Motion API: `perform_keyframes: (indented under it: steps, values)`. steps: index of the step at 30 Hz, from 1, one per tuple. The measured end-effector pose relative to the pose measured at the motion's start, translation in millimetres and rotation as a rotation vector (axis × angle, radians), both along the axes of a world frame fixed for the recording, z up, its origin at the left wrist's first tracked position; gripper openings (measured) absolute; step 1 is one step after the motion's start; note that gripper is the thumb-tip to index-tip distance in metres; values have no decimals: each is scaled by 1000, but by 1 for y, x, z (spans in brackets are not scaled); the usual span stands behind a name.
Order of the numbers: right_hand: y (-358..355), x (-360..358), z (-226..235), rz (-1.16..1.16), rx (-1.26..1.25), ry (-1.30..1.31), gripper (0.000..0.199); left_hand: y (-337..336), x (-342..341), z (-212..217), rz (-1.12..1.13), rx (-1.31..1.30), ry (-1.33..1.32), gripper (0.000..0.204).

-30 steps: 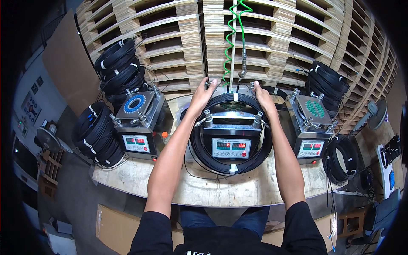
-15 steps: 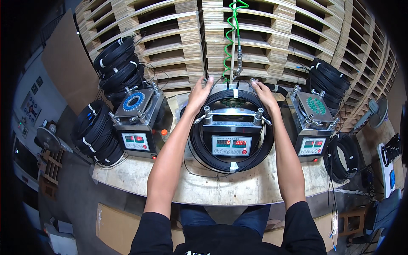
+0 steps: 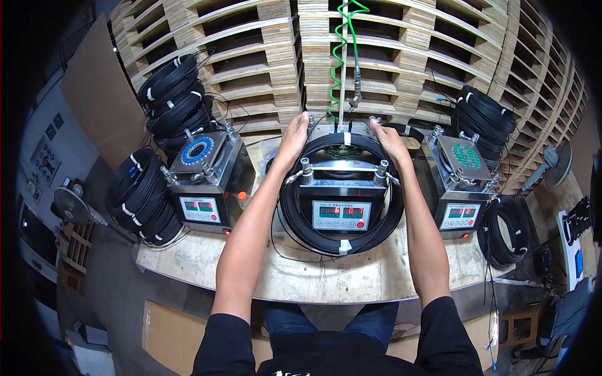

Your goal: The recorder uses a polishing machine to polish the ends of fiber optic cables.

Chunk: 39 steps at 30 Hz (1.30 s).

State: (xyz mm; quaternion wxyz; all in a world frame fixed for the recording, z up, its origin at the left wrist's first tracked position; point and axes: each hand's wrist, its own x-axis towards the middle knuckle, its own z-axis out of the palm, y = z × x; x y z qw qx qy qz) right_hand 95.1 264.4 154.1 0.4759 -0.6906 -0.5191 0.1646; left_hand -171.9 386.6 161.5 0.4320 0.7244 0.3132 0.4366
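A black cable coil [image 3: 392,216], tied with white tape, hangs around the middle polishing machine [image 3: 307,203], which has a lit digital display. My left hand [image 3: 293,139] is at the machine's back left corner, its thumb up beside a metal clamp post [image 3: 311,120]. At the back right corner my right hand [image 3: 390,139] curls around the other rear clamp post [image 3: 374,120], thumb against its knob. Both hands' remaining fingers are largely hidden. Nearer me, two front clamp posts [image 3: 306,164] hold a metal plate. Part of a green ring of fittings [image 3: 343,152] shows behind it.
Similar machines stand at left [image 3: 204,182] and right [image 3: 461,188]. Black cable coils [image 3: 135,200] are stacked at far left, and more coils [image 3: 483,125] at right. An orange-capped bottle [image 3: 243,198] stands near my left forearm. A green air hose [image 3: 355,62] hangs before wooden pallets [image 3: 251,50].
My left thumb has shifted slightly at the rear clamp post, while my right hand stays in place. The hanging air hose end has swung slightly right. The display's digits look different.
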Motion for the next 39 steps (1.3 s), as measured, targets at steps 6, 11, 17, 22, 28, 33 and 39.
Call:
perform_keyframes:
  steps: [6, 11, 17, 22, 28, 33, 39]
  values:
    - [-5, -31, 8, 65, 142, 102, 68, 8, -10, -3, 3, 16, 91, 81]
    - [-6, -16, 9, -86, -13, 55, 75, -2, 2, 7, -108, -103, 21, 65]
    - [-8, -30, 17, -180, -98, -14, 79, 11, -9, -3, -105, -131, 74, 75]
    - [-2, -4, -3, -69, 23, 19, 70, 0, 3, 1, -2, -92, 79, 72]
    - [8, -3, -9, -4, 138, 58, 56, 10, -3, -3, 55, 29, 102, 68]
    - [4, -7, -6, -85, 64, 13, 62, 1, -1, -1, -12, 8, -4, 65]
    - [-2, -11, 1, -149, 13, -44, 66, 4, -5, -1, -38, -49, 7, 65]
